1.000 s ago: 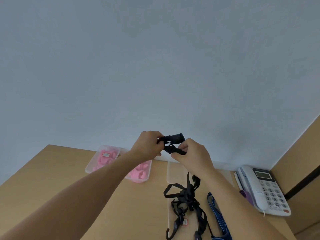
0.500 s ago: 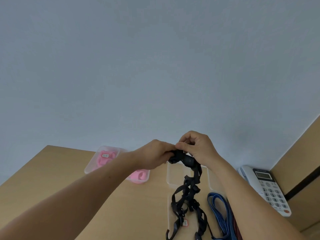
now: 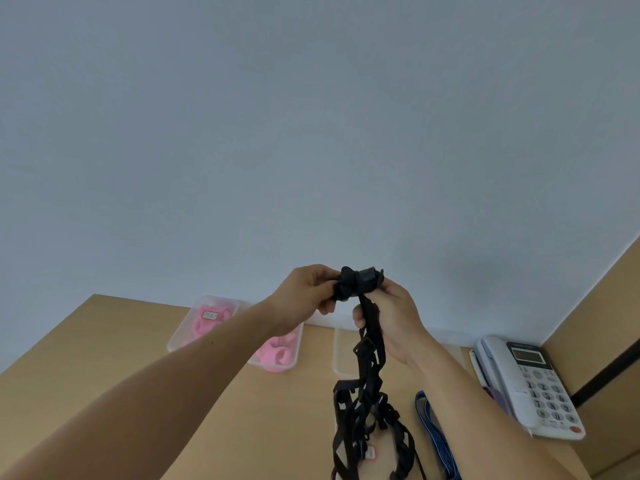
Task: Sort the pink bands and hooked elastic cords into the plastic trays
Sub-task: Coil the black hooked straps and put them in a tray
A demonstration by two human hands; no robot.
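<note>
My left hand (image 3: 304, 292) and right hand (image 3: 391, 317) hold one tangled black cord (image 3: 358, 284), fingers pinching its bunched top. From them, two trays (image 3: 178, 337) of pink bands (image 3: 207, 322) sit at eight o'clock and one phone (image 3: 533, 382) at four.

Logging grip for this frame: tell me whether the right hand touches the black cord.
Touching. Head view: the right hand pinches the black cord at its bunched top, strands crossing the palm.

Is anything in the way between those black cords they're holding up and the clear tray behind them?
Nothing visible is. Both the left hand and right hand grip the black cords in the air, and the clear tray lies on the table below the hands; the right forearm hides part of it.
</note>
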